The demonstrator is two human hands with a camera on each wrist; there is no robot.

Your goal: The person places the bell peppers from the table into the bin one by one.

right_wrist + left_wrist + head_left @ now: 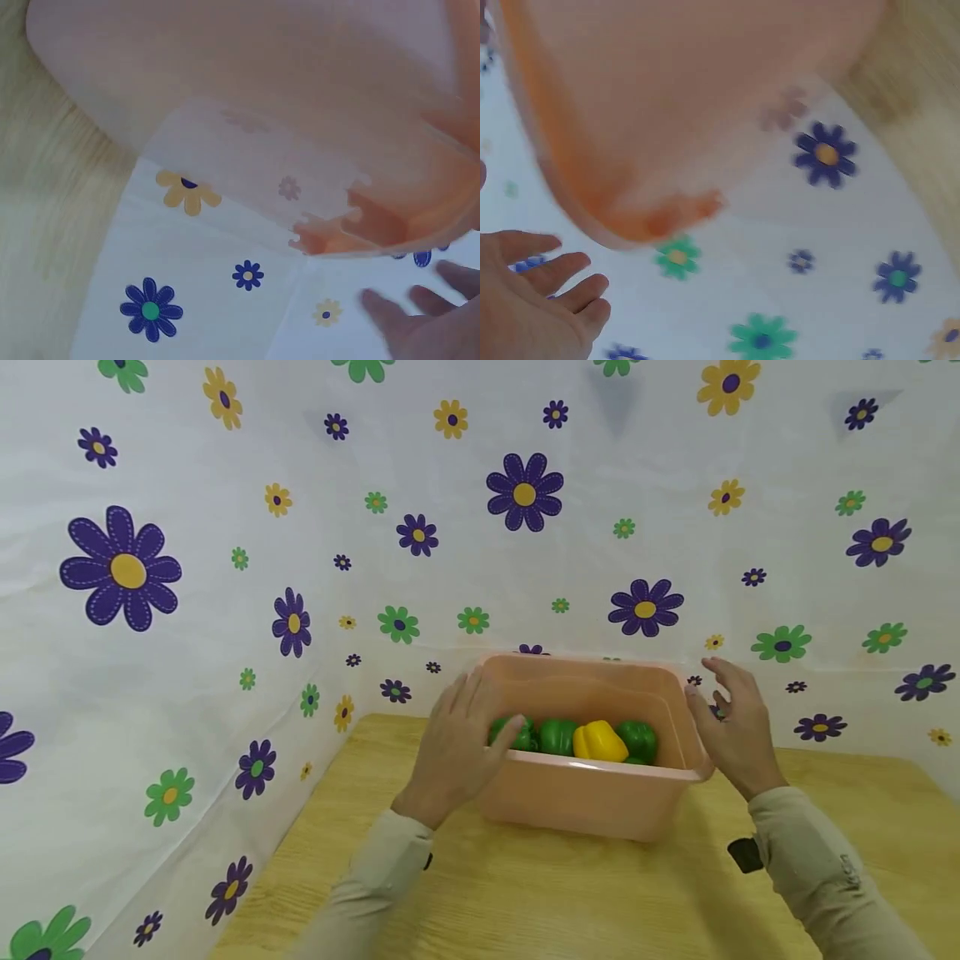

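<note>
A peach plastic tub (577, 797) stands on the table near the back wall. Inside it lie several green bell peppers (557, 737) and a yellow bell pepper (600, 742). My left hand (457, 747) is at the tub's left end, fingers extended and thumb over the near rim in the head view. In the left wrist view, that hand (536, 300) appears apart from the rim. At the opposite end, my right hand (738, 731) is just outside the tub with its fingers spread and slightly bent. Neither hand holds anything.
Beneath the tub is a wood-grain table (525, 893). A white sheet (465, 568) printed with purple, green and yellow flowers hangs behind the table and along its left side. Something black (745, 855) shows under my right sleeve.
</note>
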